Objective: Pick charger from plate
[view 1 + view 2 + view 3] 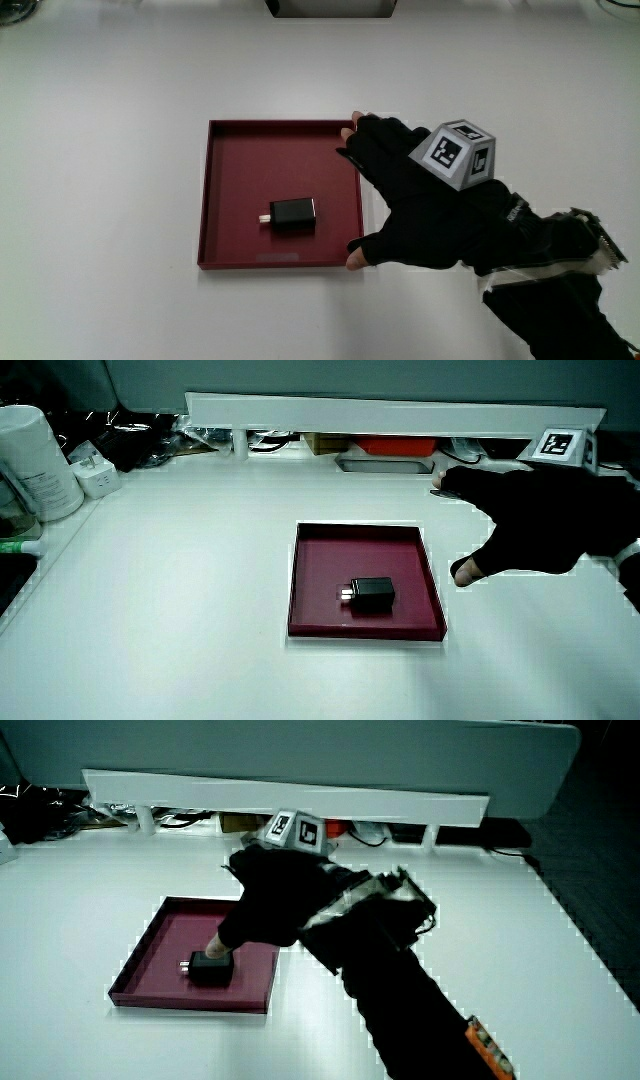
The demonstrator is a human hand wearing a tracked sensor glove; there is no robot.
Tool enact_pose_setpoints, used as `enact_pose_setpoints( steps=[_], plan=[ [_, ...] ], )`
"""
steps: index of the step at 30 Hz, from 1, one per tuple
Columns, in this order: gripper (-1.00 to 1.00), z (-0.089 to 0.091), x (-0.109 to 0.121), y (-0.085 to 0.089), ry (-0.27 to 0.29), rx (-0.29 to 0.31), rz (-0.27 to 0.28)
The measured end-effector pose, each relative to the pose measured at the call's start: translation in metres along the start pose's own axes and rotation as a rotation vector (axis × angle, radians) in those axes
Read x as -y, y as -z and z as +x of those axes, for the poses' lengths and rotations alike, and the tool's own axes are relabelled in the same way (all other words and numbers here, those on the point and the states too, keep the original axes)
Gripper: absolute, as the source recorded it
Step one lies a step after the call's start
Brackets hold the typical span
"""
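Charger [293,214], a small black block with a short metal plug at one end, lies flat inside the plate [232,150], a shallow square dark-red tray with low upright walls standing on the white tabletop [110,150]. Within the plate the charger sits nearer the wall closest to the person than the wall toward the partition, and nothing else lies in the plate. In both side views the charger [372,594] [210,967] rests on the plate floor [330,560] [160,945].

The hand [420,210], in a black glove with a patterned cube [458,154] on its back, is just beside the plate, at one of its side walls, with the forearm [560,300] reaching in from the person's edge of the tabletop. The grip is wide: the fingers [365,130] are spread near the plate corner toward the partition, while the bare thumb tip [354,260] lies at the plate corner nearer the person. It holds nothing, and the main view shows the hand apart from the charger. In a side view the hand [270,905] appears over the plate, its thumb tip close above the charger; whether it touches cannot be told from that view.

A low white partition [390,412] runs along the tabletop edge farthest from the person.
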Motion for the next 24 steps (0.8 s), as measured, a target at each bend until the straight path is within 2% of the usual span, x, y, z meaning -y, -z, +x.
enact_pose_setpoints(
  steps=[7, 9, 11, 16, 18, 24],
  plan=[
    [0.0, 0.004, -0.027, 0.013, 0.012, -0.024, -0.033],
    [0.0, 0.006, -0.035, 0.017, 0.045, -0.005, -0.027],
    [0.0, 0.006, -0.041, 0.019, 0.038, -0.017, -0.041],
    [0.0, 0.009, -0.059, 0.032, 0.039, -0.028, -0.067],
    [0.0, 0.007, -0.066, 0.037, 0.059, -0.012, -0.075],
    [0.0, 0.014, -0.09, 0.055, 0.083, -0.019, -0.109]
  ],
)
